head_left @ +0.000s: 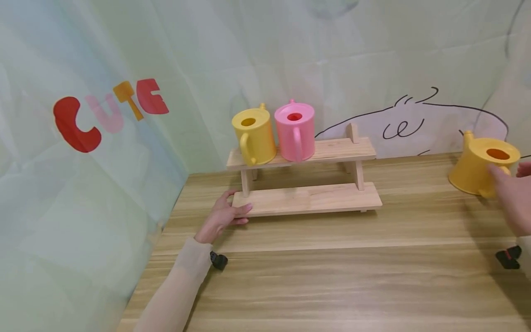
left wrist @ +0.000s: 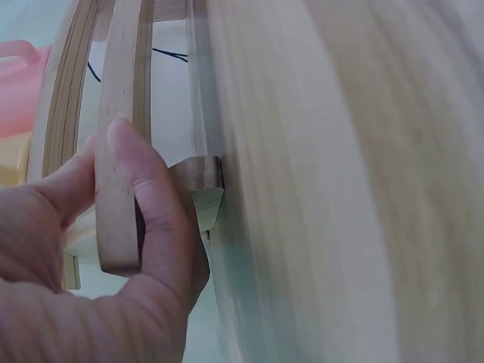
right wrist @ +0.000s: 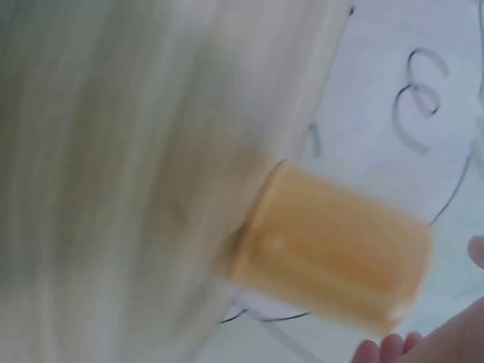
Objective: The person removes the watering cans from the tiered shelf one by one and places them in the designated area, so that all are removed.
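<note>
I am hovering my right hand [head_left: 513,198], spread, just right of the lone upright yellow can [head_left: 469,169]; my left hand [head_left: 225,213], farther off, is pinching the stand [head_left: 309,199].

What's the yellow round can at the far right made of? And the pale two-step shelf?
The yellow, round can with a hole on top looks like smooth, softly shiny plastic: its colour is even, with gentle highlights. Painted metal is possible too.

The pale, two-step shelf seems to be wood with a dull finish, maybe unvarnished: faint grain lines run along its boards.
</note>
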Tool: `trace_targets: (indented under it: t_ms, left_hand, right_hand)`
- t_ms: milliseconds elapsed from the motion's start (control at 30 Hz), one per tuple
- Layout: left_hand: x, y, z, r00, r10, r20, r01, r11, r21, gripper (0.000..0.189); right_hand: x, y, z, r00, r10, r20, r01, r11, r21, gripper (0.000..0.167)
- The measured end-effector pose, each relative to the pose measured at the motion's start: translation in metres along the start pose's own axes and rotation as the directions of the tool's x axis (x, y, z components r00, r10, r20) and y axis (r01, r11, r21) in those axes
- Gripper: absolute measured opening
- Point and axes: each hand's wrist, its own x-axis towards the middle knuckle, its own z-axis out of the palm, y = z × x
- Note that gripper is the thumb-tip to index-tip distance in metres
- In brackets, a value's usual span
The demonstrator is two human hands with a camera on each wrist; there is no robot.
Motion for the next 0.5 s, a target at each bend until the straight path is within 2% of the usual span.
trace_targets:
  t_ms: [67, 233, 367, 500]
  left_hand:
    - [0.000, 0.000, -0.001, 1.000, -0.003, 0.000, 0.003, 1.000, 0.000, 0.086]
    - [0.001, -0.001, -0.002, 1.000, -0.002, -0.006, 0.002, 1.000, 0.018, 0.086]
    - [0.002, -0.002, -0.002, 1.000, 0.001, -0.004, -0.001, 1.000, 0.027, 0.086]
    - [-0.001, 0.000, -0.002, 1.000, -0.005, -0.003, 0.005, 1.000, 0.028, 0.087]
  right_hand:
    - [-0.014, -0.011, 0.002, 0.999, -0.043, -0.004, 0.043, 0.998, 0.037, 0.043]
    - [-0.043, -0.037, 0.009, 0.983, -0.183, 0.011, 0.180, 0.973, 0.143, 0.035]
    - [-0.061, -0.055, 0.020, 0.962, -0.273, 0.031, 0.262, 0.945, 0.195, 0.032]
    - [-0.078, -0.073, 0.032, 0.929, -0.359, 0.092, 0.332, 0.917, 0.223, 0.028]
